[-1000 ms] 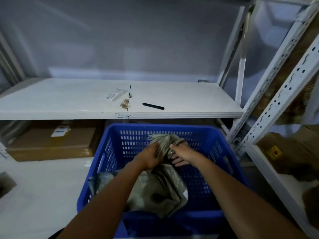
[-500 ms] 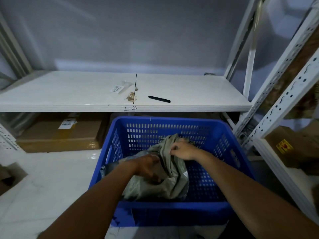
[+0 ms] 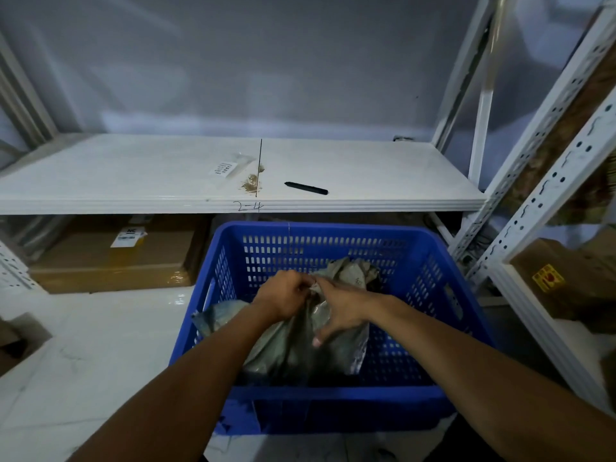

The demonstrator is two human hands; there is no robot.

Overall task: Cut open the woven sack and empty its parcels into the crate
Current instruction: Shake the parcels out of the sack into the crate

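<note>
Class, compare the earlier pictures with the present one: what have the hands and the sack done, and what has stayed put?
The left hand, which had dropped onto the woven sack, has come back up to pinch its neck beside the right hand, whose fingers have now spread open. The sack stays inside the blue crate; the black pen on the shelf is unmoved.

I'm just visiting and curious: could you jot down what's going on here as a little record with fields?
Place: white shelf above a blue crate
Sack: grey-green woven sack, inside the crate
Left hand: gripping the sack's gathered top
Right hand: pinching the same spot, other fingers spread
Tool: black pen-like tool lying on the shelf, untouched
Parcels: none visible
</note>
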